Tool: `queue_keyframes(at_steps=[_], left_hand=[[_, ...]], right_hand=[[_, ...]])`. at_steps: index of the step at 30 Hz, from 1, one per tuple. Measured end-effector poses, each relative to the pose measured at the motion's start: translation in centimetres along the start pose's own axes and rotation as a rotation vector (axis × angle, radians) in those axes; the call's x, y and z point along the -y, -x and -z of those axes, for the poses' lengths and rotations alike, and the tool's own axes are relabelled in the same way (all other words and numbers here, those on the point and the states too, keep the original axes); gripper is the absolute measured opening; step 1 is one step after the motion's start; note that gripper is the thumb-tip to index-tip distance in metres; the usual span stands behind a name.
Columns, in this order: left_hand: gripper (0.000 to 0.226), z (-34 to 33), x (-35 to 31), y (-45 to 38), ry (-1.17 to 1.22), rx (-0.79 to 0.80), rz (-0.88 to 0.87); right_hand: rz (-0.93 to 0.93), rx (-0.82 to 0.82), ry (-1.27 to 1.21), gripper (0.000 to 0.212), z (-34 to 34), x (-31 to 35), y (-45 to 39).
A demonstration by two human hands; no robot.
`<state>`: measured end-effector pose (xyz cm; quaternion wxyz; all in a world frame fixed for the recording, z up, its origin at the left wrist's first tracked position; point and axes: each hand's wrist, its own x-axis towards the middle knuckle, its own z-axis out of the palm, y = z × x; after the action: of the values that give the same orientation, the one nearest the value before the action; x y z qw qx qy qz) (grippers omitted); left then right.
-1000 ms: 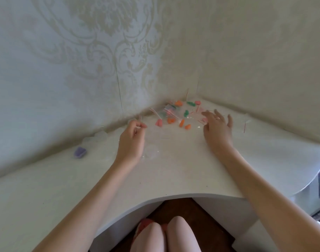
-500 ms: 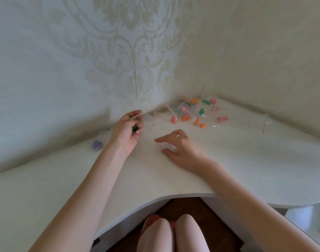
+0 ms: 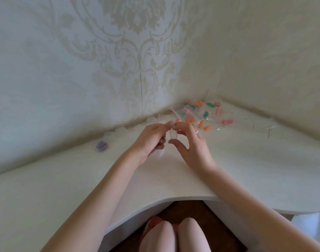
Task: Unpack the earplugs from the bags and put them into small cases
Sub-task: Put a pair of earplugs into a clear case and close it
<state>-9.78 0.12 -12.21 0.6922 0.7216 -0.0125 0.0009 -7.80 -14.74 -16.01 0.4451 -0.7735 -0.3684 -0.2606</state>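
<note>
The left hand [image 3: 152,139] and right hand [image 3: 191,144] pinch together a small clear plastic case [image 3: 173,135] at the desk centre. Colourful foam earplugs in clear bags [image 3: 201,115] lie at one o'clock. Better open the lid gently, keeping it level.

You get soft, even daylight here, fairly bright, with no hard glare. The tabletop [image 3: 246,160] is pale and close to washed out, so clear plastic on it nearly vanishes. Faint shadows sit under your left hand [image 3: 150,140] and right hand [image 3: 193,148]. The picture is slightly soft all over, and the small coloured earplugs [image 3: 202,115] lack crisp edges. The wide lens bends the tabletop edge and stretches your forearms near the corners.
</note>
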Motion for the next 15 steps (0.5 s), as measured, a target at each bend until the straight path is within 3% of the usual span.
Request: queue_keyframes(at_steps=[8, 12, 15], left_hand=[[0.023, 0.48, 0.27, 0.20, -0.056, -0.022, 0.020], [0.016, 0.45, 0.53, -0.15, 0.012, -0.075, -0.025], [0.022, 0.41, 0.88, -0.32, 0.007, -0.047, -0.010]], right_hand=[[0.013, -0.027, -0.061, 0.047, 0.06, 0.08, -0.02], [-0.168, 0.000, -0.180, 0.039, 0.23, 0.28, -0.43], [-0.302, 0.013, -0.277, 0.028, 0.31, 0.14, -0.70]])
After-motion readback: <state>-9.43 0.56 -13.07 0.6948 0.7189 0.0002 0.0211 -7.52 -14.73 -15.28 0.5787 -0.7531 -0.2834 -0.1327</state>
